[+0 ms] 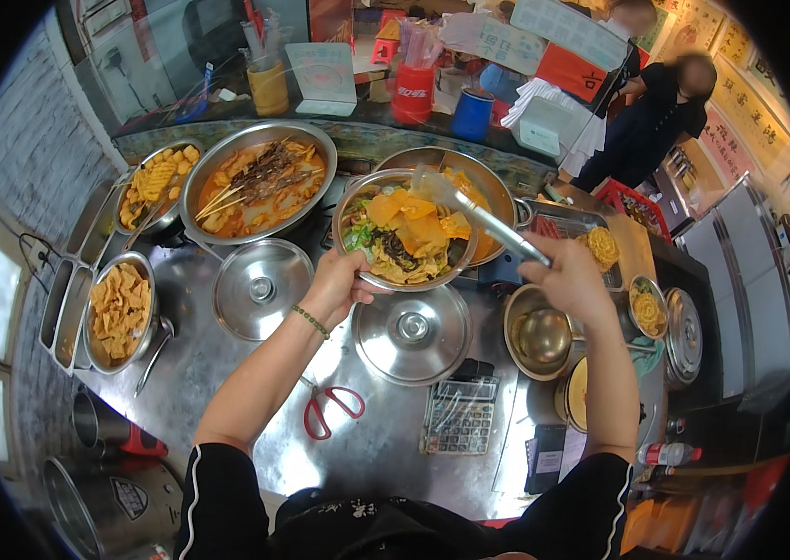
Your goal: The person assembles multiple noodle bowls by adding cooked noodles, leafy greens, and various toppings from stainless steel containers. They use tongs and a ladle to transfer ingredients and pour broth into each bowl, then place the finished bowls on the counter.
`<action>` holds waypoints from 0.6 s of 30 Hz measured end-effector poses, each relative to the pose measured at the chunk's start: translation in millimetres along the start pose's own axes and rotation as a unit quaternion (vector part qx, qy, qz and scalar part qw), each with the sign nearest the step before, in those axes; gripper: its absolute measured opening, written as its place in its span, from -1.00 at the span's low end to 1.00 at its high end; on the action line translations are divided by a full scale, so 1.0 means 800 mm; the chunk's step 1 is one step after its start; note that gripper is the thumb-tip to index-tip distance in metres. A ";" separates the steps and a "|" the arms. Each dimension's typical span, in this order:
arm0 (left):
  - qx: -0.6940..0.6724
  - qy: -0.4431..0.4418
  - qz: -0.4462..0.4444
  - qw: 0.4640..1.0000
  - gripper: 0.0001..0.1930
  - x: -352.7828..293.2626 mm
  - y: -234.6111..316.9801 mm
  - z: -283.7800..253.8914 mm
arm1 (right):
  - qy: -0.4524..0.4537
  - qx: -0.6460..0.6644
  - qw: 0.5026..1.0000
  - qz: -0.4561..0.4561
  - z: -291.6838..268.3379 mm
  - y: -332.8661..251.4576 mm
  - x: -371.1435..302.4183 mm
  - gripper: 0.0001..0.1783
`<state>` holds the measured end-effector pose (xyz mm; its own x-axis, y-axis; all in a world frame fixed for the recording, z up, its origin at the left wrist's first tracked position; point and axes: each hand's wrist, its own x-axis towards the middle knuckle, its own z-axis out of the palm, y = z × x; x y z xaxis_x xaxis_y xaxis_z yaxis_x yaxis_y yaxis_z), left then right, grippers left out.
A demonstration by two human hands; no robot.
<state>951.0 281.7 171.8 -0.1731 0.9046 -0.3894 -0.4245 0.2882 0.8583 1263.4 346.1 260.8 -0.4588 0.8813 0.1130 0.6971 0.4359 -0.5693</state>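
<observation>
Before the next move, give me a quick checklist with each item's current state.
1. Left hand grips the round silver metal bowl at its near-left rim: ok.
2. Right hand holds the long-handled silver metal utensil: ok.
3. Utensil head touching the food: cannot tell, blurred.
4. Bowl's weight off the wide silver metal pot behind it: cannot tell.
5. Red-handled scissors lying on the counter, away from both hands: ok.
</observation>
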 end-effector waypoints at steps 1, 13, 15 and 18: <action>-0.003 -0.002 -0.001 1.000 -0.87 0.000 -0.001 -0.001 | -0.028 -0.031 0.999 0.007 0.008 -0.005 -0.004 -0.51; 0.028 0.017 0.019 0.999 -0.87 -0.024 0.004 -0.008 | -0.004 -0.102 0.993 -0.059 0.006 -0.041 -0.048 -0.52; 0.027 0.025 0.023 0.999 -0.87 -0.029 0.004 -0.015 | 0.019 -0.052 0.998 -0.019 0.000 -0.050 -0.049 -0.54; 0.025 0.028 0.020 0.999 -0.87 -0.032 0.000 -0.017 | 0.022 -0.109 0.993 -0.044 0.005 -0.037 -0.051 -0.53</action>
<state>943.2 254.0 177.4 -0.2398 0.8970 -0.3714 -0.3716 0.2686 0.8887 1259.6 296.8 269.9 -0.5020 0.8429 0.1937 0.7601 0.5369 -0.3661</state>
